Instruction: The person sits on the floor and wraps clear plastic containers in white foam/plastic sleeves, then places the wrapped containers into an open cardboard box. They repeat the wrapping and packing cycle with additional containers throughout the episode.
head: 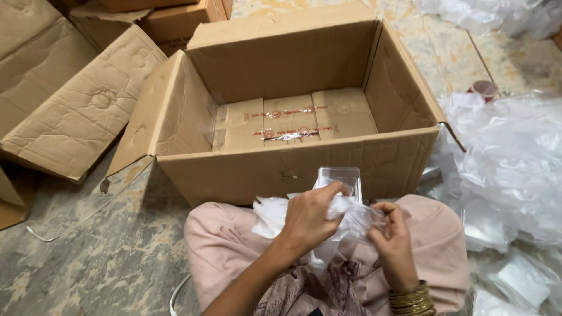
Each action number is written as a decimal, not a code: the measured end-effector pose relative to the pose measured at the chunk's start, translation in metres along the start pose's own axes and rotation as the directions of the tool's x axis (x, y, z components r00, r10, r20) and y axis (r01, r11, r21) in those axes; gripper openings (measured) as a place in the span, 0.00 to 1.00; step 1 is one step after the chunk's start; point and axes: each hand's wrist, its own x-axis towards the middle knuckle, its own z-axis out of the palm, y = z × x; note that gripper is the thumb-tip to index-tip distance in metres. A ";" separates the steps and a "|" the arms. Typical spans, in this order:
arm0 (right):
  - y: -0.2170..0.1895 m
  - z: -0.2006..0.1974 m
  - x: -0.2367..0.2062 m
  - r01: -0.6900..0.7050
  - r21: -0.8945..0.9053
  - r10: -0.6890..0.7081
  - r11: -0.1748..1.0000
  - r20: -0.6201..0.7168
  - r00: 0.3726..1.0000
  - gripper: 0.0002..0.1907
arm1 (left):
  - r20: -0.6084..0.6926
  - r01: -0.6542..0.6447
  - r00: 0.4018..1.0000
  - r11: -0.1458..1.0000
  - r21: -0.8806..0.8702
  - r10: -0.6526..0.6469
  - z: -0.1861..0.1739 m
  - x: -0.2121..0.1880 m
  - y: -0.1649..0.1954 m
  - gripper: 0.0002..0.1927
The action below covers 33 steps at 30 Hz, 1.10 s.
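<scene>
A small clear plastic box point(339, 178), square and see-through, sits above our lap, just in front of the near wall of the large open brown cardboard carton point(293, 169). Its lower half is hidden behind our hands and a crumpled thin clear plastic wrapper point(351, 219). Our left hand point(307, 219) is closed over the wrapper and the box's near edge; our right hand point(391, 237), gold bangles point(413, 298) at the wrist, pinches the wrapper's other end. We cannot make out where wrapper ends and box begins. A white crumpled sheet point(270, 213) lies under the left hand, partly covered. Inside the carton, taped flat brown boxes point(293, 120) line the bottom, their near ends hidden by the carton wall. A heap of clear plastic bags point(509, 169) runs off the frame's right edge on the worn stone floor point(88, 257).
</scene>
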 end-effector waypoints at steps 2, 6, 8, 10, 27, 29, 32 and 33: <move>0.005 0.006 0.006 0.028 -0.349 -0.057 0.937 -0.075 0.996 0.23 | 0.033 0.038 0.999 0.987 0.159 -0.043 0.001 0.021 0.010 0.31; 0.013 0.011 0.016 -0.117 -0.517 0.037 0.848 -0.163 0.986 0.18 | 0.170 0.097 0.971 0.932 0.350 -0.165 0.008 0.047 0.010 0.44; 0.018 0.012 0.017 -0.121 -0.448 0.062 0.886 -0.143 0.988 0.16 | 0.167 0.096 0.972 0.931 0.351 -0.163 0.015 0.050 0.008 0.40; 0.025 0.012 0.018 -0.080 -0.348 0.045 0.934 -0.109 0.993 0.14 | 0.172 0.120 0.967 0.934 0.336 -0.186 0.018 0.049 0.006 0.39; -0.015 0.022 0.004 0.121 -0.225 -0.147 0.967 -0.102 0.984 0.25 | 0.045 0.142 0.989 0.984 -0.106 -0.138 0.000 0.034 0.013 0.19; -0.029 0.016 -0.004 0.145 -0.294 -0.183 0.945 -0.105 0.978 0.21 | 0.024 0.151 0.988 0.919 -0.365 -0.152 0.008 0.023 0.015 0.14; -0.041 0.005 -0.012 0.173 -0.315 -0.211 0.933 -0.090 0.973 0.17 | -0.013 0.147 0.981 0.791 -0.594 -0.192 0.029 0.004 0.021 0.07; -0.044 0.001 -0.014 0.211 -0.326 -0.244 0.921 -0.062 0.968 0.16 | -0.035 0.137 0.978 0.754 -0.643 -0.208 0.038 -0.002 0.022 0.05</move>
